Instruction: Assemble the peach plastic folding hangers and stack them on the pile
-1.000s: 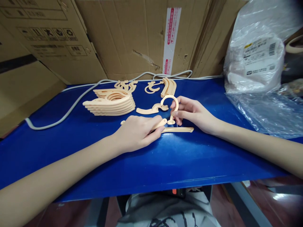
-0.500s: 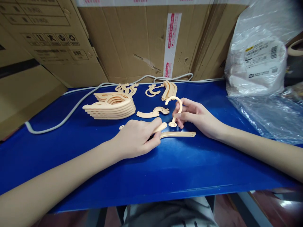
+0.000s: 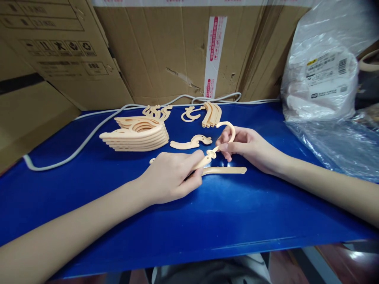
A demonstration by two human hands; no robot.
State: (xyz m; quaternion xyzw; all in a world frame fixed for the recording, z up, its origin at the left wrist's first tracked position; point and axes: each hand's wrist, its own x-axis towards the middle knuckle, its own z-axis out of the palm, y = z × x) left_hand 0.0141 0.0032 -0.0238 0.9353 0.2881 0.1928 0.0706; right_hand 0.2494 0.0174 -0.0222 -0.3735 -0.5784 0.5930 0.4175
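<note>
My left hand is closed around a beige plastic hanger arm, whose holed end sticks out past the thumb. Between the fingers of my right hand is a beige hanger hook, its curve upward and its round base tilted toward the left. The hook's base meets the end of the hanger arm; whether they are joined I cannot tell. Another hanger arm lies just below, partly hidden by my left hand. A beige piece with a curled end rests on the table behind my hands.
At the left stands a stack of beige hangers. Farther back lie small curved pieces, hooks and a bundle of hanger arms. A white cable borders the blue table. Cardboard boxes and plastic-wrapped goods surround it.
My right hand has tilted the hook, swinging its base down-left onto the hanger arm's end. My left hand still holds the arm in nearly the same place.
</note>
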